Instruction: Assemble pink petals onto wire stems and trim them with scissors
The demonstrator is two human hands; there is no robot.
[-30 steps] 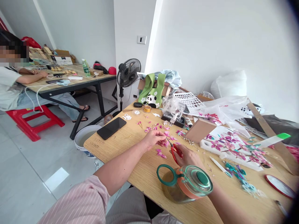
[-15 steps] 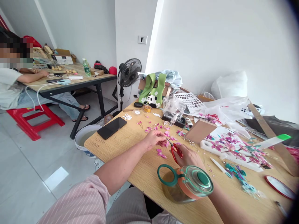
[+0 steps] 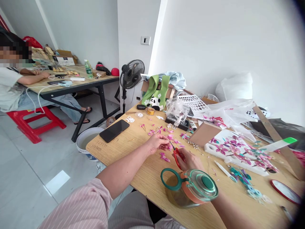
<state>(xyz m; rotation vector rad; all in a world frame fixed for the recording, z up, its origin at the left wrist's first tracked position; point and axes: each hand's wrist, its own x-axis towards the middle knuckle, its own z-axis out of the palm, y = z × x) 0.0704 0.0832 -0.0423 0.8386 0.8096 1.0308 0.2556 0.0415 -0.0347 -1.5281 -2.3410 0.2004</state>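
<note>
My right hand (image 3: 190,159) is closed around the red handles of a pair of scissors (image 3: 176,156), whose blades point up and left toward my other fingers. My left hand (image 3: 157,143) pinches a pink flower petal piece (image 3: 170,147) right at the scissor tips; its exact shape is partly hidden by the fingers. Several loose pink petals (image 3: 164,157) lie on the wooden table (image 3: 138,168) around both hands. Close in front of my right forearm stands a clear jug (image 3: 188,190) with a green and orange lid.
A black phone (image 3: 114,131) lies near the left table edge. Finished-looking pink flowers (image 3: 234,148) rest on white foam (image 3: 252,167) at right. A green panda bag (image 3: 156,95) and plastic wrapping (image 3: 177,109) sit behind. A person (image 3: 11,86) sits at another table, left.
The scissors and my right hand have shifted slightly, and the scissor handles look closer together. My left hand stays in about the same place.
</note>
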